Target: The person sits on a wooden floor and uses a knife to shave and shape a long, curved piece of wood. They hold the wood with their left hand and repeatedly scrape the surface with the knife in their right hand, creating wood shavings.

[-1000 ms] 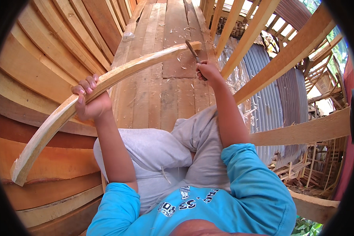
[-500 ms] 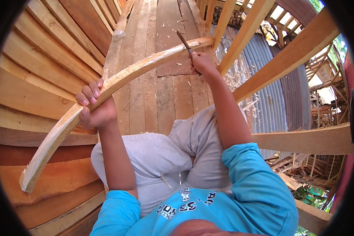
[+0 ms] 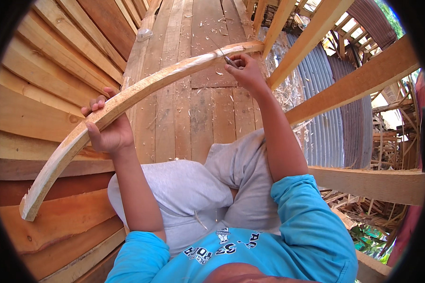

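A long curved wooden rib arcs from the lower left up to the top middle of the head view. My left hand grips it from below, fingers wrapped over its upper edge. My right hand is closed on a small dark-handled blade, whose tip rests on the rib near its far end. Pale fresh-cut wood shows on the rib around the blade. My knees in grey trousers are below.
I sit on a plank floor strewn with wood shavings. Curved hull planks rise on the left. Sloping timber frames cross on the right, with corrugated metal sheet and scrap wood beyond them.
The rib has swung so its near end sits lower and further left. My right hand with the blade has shifted slightly along the rib's far end.
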Action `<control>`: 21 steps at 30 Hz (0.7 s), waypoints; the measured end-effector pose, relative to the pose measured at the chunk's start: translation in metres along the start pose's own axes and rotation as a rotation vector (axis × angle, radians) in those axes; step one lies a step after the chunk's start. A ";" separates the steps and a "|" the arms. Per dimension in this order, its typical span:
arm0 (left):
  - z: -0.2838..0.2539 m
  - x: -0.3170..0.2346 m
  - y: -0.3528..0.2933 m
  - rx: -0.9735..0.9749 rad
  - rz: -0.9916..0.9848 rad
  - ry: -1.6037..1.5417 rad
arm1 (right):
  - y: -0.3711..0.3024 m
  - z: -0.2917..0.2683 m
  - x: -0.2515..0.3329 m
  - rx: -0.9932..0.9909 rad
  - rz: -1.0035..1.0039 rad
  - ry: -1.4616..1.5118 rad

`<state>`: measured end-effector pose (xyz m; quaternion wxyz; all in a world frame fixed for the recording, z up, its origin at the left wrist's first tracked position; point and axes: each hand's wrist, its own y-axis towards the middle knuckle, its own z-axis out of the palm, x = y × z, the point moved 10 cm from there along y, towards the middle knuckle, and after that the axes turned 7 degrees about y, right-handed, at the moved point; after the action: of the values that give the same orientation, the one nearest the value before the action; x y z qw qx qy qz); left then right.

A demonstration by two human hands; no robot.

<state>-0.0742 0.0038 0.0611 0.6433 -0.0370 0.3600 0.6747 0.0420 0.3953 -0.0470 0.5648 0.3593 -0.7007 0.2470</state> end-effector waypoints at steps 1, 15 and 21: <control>-0.008 0.000 0.000 -0.057 0.009 -0.012 | 0.004 0.002 -0.002 -0.004 -0.034 0.000; 0.020 -0.009 -0.001 0.079 0.054 0.174 | -0.035 0.074 0.058 0.123 -0.207 0.057; 0.025 -0.005 -0.006 0.295 0.034 0.086 | -0.057 0.091 0.066 0.125 0.012 -0.272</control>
<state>-0.0578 0.0125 0.0798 0.6143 0.0352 0.4828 0.6231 0.0235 0.2771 -0.0087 0.4398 0.4196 -0.7561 0.2427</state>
